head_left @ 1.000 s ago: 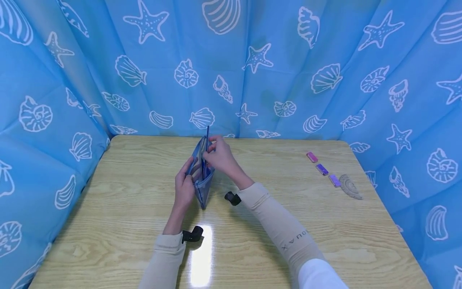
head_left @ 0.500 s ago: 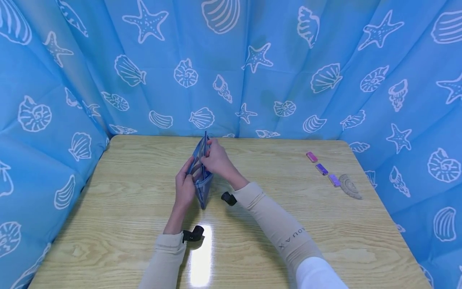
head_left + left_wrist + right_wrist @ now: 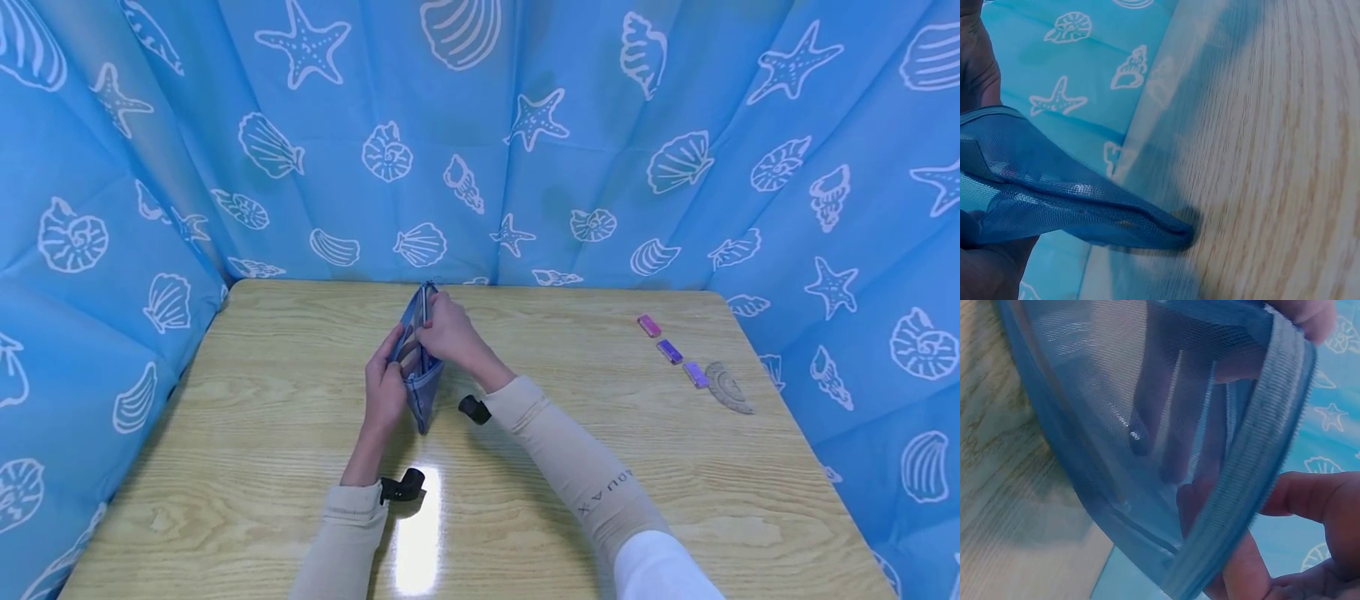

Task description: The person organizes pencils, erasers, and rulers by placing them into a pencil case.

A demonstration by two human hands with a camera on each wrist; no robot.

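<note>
Here, left hand [image 3: 385, 383] held blue mesh zipper pouch [image 3: 423, 396]; right hand [image 3: 456, 336] had fingers inside, grip unclear; protractor [image 3: 726, 388] lay well apart on counter [image 3: 262, 383].

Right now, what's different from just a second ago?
The thin stick slid deeper into the blue pouch, so its end no longer pokes up so high. The right hand went down with it, slightly left. Nothing was plainly let go. The left hand still grips the pouch; the three little blocks and half-round ruler stayed put.
</note>
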